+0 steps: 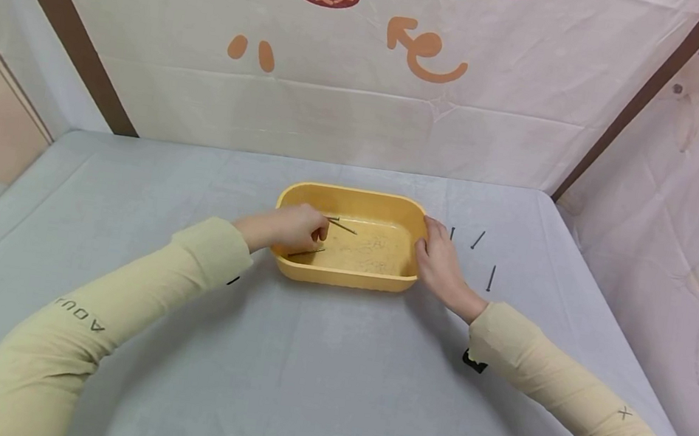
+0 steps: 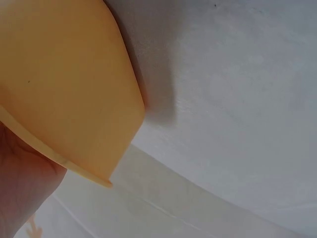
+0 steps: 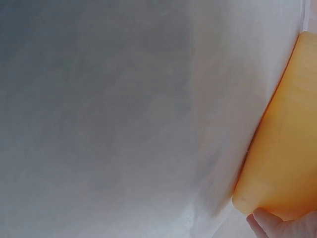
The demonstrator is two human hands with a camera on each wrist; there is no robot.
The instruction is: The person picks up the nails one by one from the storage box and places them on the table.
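A yellow plastic tub rests on the cloth-covered table, with several dark nails lying inside it. My left hand reaches over the tub's left end, its fingers curled down among the nails. Two nails show just right of its fingertips and another below them; I cannot tell whether the fingers pinch one. At the opposite end, my right hand grips the tub's rim and wall. The left wrist view has the tub's outer wall with part of the hand above its rim. Fingertips touch the tub in the right wrist view.
To the right of the tub, three loose nails lie on the table: one close behind the right hand, one slanted nail, and one nearer nail. A printed cloth backdrop rises behind the table's far edge.
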